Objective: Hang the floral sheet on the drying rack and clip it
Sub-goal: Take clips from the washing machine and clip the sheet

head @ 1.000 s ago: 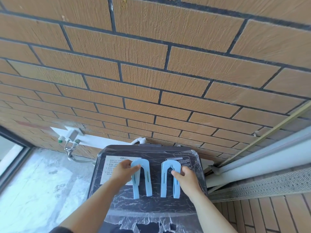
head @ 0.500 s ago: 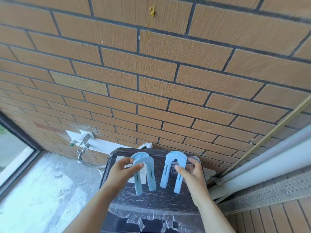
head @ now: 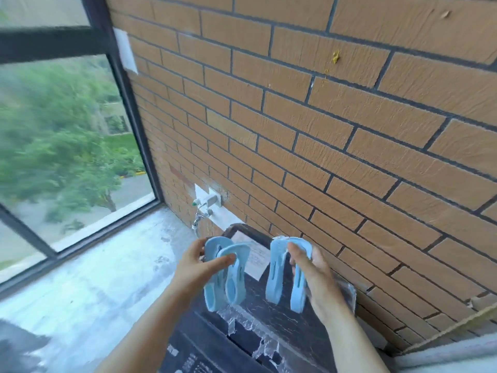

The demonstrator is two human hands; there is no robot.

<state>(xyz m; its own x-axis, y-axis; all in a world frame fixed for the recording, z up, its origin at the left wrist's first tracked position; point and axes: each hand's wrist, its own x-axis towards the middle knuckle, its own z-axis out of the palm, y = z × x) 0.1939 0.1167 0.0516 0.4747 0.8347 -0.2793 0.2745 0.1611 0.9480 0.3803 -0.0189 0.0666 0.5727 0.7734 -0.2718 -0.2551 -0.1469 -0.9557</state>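
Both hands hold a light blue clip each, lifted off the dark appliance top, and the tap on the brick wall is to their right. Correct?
Not quite: in the head view the tap is on the brick wall to the left of the hands, toward the window. The rest holds: left hand and right hand each hold a light blue clip, lifted off the dark appliance top.
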